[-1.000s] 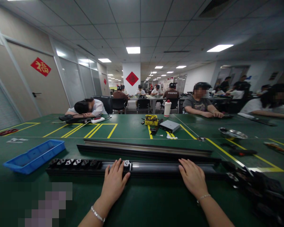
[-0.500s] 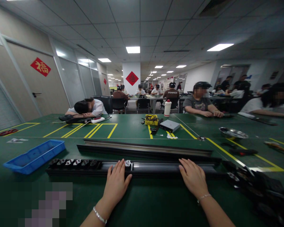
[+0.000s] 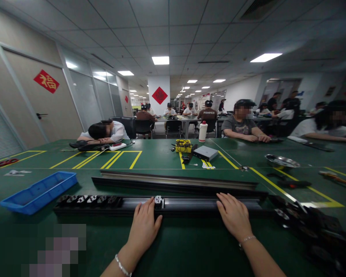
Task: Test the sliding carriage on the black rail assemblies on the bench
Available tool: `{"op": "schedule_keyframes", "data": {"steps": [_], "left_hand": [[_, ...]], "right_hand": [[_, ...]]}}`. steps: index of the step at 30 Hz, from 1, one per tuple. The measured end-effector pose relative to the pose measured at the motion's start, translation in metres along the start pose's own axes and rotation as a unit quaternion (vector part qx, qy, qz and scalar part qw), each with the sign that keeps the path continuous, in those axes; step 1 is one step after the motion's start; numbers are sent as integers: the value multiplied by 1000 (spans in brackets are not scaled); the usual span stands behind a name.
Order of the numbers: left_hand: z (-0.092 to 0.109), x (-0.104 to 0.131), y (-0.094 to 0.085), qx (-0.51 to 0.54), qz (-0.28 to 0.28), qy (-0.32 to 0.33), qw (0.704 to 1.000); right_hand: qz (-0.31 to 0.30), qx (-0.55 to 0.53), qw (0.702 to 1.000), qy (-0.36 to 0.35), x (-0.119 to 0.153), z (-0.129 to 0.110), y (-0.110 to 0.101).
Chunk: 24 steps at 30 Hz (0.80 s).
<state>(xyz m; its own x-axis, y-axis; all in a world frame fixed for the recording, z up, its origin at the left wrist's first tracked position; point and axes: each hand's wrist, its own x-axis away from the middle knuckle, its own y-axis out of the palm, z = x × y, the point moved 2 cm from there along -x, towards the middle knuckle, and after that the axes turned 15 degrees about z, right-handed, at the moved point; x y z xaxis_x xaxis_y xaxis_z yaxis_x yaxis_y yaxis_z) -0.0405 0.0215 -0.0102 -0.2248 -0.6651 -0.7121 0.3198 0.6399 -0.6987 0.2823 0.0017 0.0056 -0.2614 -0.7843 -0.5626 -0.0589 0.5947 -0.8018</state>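
Observation:
A long black rail with a smooth channel lies across the green table in front of me. Several black pieces with light tops sit in a row at its left end. Farther along the channel is a single small block with a silvery top. My left hand rests on the rail, its fingertips against or just beside this block and its thumb apart. On the right part of the rail lies my right hand, fingers slightly spread and holding nothing. Both hands are open, palms down.
Behind the rail lies a second long rail. A blue tray stands at left, a heap of black parts at right. Farther back are a metal bowl, grey box and white bottle. People sit across the table.
My left hand and the single block have shifted slightly right along the rail. My right hand stays in about the same place on it. The whole view has shifted a little.

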Motion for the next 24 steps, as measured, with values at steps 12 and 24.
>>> {"op": "schedule_keyframes", "data": {"steps": [12, 24], "left_hand": [[4, -3, -7, 23, -1, 4, 1000], [6, -5, -11, 47, -53, -9, 997]], "right_hand": [[3, 0, 1000, -2, 0, 0, 0], [3, -4, 1000, -2, 0, 1, 2]]}}
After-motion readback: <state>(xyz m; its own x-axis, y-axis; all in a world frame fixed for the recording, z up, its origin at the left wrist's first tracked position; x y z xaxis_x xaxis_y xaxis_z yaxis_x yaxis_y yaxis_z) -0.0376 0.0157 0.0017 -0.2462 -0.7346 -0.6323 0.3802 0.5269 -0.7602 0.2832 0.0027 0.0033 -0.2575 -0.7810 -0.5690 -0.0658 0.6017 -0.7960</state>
